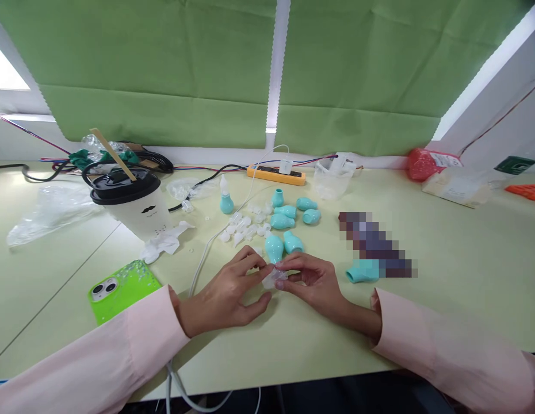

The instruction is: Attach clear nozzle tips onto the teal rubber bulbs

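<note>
One translucent piece (272,279) sits pinched in right hand (310,282); left hand (230,293) arches, thumb apart.

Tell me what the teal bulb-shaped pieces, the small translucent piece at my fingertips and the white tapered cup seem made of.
Teal bulb-shaped pieces: probably rubber or soft plastic, glossy, since bright highlights sit on their curves.
Small translucent piece: likely plastic or silicone, as light shows through; finish hard to judge.
White tapered cup: perhaps paper, fairly matte, with no strong highlights.
</note>
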Tool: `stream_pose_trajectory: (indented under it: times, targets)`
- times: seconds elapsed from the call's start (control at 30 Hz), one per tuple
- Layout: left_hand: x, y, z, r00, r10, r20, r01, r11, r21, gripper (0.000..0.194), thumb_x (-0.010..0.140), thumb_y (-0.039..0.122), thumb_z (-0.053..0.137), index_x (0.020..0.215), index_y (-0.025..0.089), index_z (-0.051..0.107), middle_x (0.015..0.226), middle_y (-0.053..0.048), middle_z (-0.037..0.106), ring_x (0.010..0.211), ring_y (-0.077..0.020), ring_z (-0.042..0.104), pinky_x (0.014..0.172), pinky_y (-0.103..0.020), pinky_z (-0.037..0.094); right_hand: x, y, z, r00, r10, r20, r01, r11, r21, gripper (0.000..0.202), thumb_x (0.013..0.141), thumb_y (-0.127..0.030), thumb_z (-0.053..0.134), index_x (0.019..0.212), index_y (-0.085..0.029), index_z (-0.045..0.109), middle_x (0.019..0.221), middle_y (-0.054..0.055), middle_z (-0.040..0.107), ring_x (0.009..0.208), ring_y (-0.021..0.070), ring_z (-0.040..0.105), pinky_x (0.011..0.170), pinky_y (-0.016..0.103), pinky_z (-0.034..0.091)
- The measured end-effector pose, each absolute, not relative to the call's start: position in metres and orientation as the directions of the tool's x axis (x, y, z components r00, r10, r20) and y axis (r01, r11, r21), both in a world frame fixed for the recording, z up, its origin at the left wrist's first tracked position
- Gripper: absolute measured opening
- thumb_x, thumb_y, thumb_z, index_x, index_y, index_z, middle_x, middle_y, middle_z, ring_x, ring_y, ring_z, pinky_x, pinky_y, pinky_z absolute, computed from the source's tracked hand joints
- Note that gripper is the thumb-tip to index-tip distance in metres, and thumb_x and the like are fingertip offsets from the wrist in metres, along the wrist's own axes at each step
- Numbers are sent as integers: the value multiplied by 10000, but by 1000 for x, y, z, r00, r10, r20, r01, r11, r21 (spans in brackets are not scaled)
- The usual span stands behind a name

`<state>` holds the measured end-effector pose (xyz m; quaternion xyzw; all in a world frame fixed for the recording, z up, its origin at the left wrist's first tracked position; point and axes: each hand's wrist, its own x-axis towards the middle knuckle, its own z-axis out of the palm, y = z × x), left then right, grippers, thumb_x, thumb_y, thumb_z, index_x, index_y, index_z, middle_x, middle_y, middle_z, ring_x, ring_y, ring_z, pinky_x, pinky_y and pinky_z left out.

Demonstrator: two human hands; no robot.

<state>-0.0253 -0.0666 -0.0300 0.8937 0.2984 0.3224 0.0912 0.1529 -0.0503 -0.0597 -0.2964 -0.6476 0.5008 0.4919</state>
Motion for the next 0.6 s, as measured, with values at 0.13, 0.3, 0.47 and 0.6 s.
stream_pose_trajectory:
  times: [0.13, 0.3, 0.47, 0.6]
  targets:
    - [-24, -66, -32, 603, 581, 547, 477, -812, 336, 203, 739, 194, 524, 931, 148, 572, 779, -69, 531, 765, -155, 440, 662, -302, 450, 153, -51, -58, -336, 865, 373, -75, 370, -926, 204, 574, -185, 694, 767, -230, 648, 752, 3, 576, 721, 125, 578, 600, 251, 549]
    - [-23, -65, -33, 483, 609, 629, 514, -778, 360, 214, 721, 201, 552, 928, 148, 559, 825, -70, 543, 792, -153, 484, 674, -295, 454, 152, -47, -59, -327, 855, 402, -82, 398, -914, 276, 559, -170, 701, 823, -220, 640, 800, 17, 575, 729, 136, 579, 616, 279, 556]
    - [-23, -69, -28, 422, 775, 471, 509, -632, 584, 199, 701, 214, 557, 891, 160, 538, 831, -43, 588, 765, -138, 541, 672, -274, 475, 153, -45, -61, -348, 787, 510, -18, 539, -842, 227, 612, -164, 661, 830, -220, 628, 786, 19, 583, 731, 140, 578, 595, 276, 549]
    - [-25, -67, -25, 403, 896, 186, 328, -331, 885, 298, 701, 230, 551, 991, 169, 520, 923, -52, 582, 823, -148, 551, 666, -266, 492, 154, -46, -58, -358, 661, 660, 123, 734, -668, 208, 648, -152, 630, 839, -235, 620, 786, 21, 621, 742, 150, 589, 647, 297, 524]
